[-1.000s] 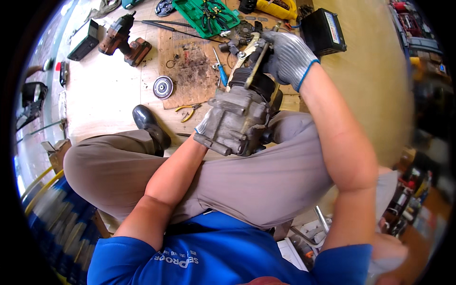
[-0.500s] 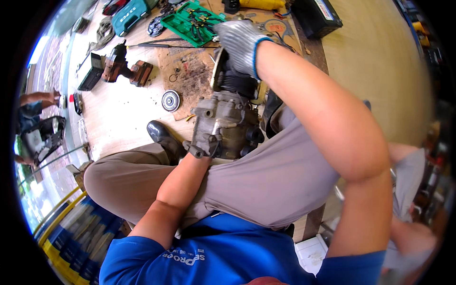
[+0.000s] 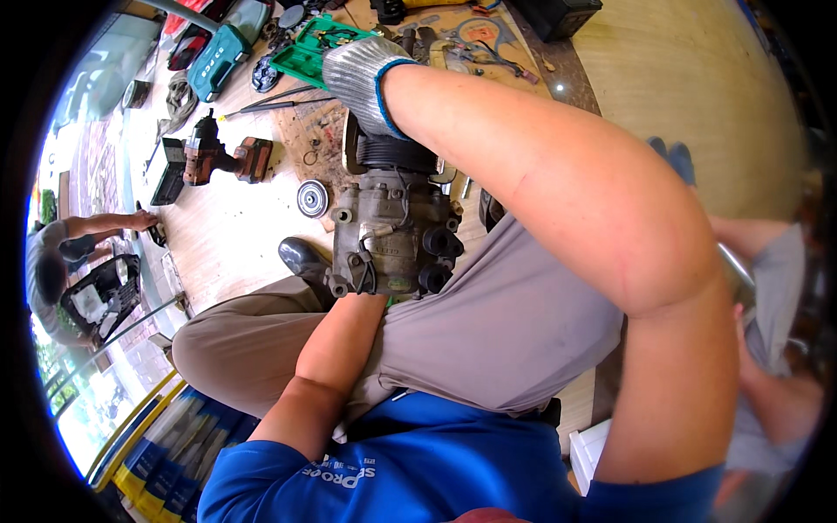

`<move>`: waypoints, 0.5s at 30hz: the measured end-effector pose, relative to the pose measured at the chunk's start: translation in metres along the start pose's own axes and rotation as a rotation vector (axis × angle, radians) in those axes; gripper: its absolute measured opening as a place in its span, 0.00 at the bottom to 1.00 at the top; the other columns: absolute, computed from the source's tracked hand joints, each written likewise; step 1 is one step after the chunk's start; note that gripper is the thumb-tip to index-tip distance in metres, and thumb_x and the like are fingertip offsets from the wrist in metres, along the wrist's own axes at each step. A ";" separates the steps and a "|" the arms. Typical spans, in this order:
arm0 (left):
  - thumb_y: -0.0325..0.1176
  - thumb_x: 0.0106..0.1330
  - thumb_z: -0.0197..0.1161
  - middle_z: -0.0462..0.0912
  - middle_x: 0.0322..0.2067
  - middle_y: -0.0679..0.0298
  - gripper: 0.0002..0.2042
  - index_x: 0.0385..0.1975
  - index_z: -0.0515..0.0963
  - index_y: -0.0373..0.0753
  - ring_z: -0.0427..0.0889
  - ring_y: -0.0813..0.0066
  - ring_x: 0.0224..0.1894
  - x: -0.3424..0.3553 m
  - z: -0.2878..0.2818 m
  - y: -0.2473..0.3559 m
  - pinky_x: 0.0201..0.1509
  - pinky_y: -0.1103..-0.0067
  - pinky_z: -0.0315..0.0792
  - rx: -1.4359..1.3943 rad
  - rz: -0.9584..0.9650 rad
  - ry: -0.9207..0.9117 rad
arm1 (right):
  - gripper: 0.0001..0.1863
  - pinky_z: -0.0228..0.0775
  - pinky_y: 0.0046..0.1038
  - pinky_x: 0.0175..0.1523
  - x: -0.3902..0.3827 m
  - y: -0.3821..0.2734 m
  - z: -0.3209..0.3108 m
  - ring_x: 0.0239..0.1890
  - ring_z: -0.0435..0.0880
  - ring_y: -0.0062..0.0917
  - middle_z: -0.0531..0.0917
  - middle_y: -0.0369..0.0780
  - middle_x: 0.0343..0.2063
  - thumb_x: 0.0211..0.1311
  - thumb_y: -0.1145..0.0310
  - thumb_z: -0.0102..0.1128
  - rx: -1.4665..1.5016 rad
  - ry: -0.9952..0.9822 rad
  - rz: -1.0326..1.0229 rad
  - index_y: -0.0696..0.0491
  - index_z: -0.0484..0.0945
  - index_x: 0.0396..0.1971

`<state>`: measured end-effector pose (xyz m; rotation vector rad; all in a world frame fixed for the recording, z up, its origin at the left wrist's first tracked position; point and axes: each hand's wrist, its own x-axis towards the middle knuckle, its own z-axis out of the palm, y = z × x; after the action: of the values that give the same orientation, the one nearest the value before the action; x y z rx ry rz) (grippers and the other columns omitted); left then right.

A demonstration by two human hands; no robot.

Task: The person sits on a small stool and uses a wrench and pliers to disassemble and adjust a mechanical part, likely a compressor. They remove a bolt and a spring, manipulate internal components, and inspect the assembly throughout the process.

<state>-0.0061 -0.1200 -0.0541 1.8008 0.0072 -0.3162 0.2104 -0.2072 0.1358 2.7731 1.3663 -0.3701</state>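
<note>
A grey metal car air-conditioning compressor point(image 3: 392, 231) stands between my legs, its black ribbed pulley point(image 3: 397, 155) at the far end. My right hand point(image 3: 364, 83), in a grey knitted glove with a blue cuff, curls over the far side of the pulley. Its fingers are bent, and what they grip is mostly hidden. A flat pale metal piece point(image 3: 350, 146) shows just below the glove, beside the pulley. My left forearm point(image 3: 340, 336) reaches under the near end of the compressor; the left hand is hidden behind the housing.
A cordless impact wrench point(image 3: 222, 157) and a round metal disc point(image 3: 313, 199) lie to the left. Farther off are a green tool tray point(image 3: 305, 61), a teal case point(image 3: 220, 68) and a black box point(image 3: 558, 13). Another person point(image 3: 57, 270) works at far left; someone else sits at right.
My gloved right hand has swung leftward across the far end of the compressor. The compressor has turned slightly, showing more of its top. The head view has shifted a little.
</note>
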 end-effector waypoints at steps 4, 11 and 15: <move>0.57 0.66 0.53 0.81 0.47 0.62 0.25 0.50 0.75 0.41 0.80 0.66 0.49 0.008 -0.001 -0.001 0.52 0.69 0.75 -0.381 -0.124 -0.053 | 0.11 0.80 0.31 0.42 -0.009 -0.002 -0.005 0.37 0.87 0.33 0.86 0.43 0.32 0.41 0.72 0.72 -0.005 0.015 0.054 0.53 0.87 0.29; 0.63 0.67 0.52 0.80 0.51 0.59 0.32 0.56 0.74 0.39 0.80 0.65 0.53 0.033 -0.020 0.001 0.57 0.68 0.76 -1.445 -0.516 -0.268 | 0.11 0.77 0.27 0.37 -0.003 0.015 0.027 0.30 0.83 0.28 0.83 0.37 0.27 0.50 0.63 0.71 0.565 -0.027 0.172 0.51 0.84 0.32; 0.71 0.65 0.47 0.79 0.55 0.57 0.40 0.59 0.73 0.39 0.80 0.62 0.54 0.039 -0.017 -0.026 0.61 0.65 0.75 -1.396 -0.537 0.077 | 0.12 0.71 0.27 0.31 -0.018 0.001 0.034 0.23 0.76 0.22 0.78 0.33 0.24 0.61 0.58 0.67 1.888 0.120 0.730 0.50 0.80 0.34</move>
<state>0.0311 -0.1033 -0.0833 0.3879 0.6212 -0.4536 0.1939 -0.2264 0.1070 3.9488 -0.8463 -2.2902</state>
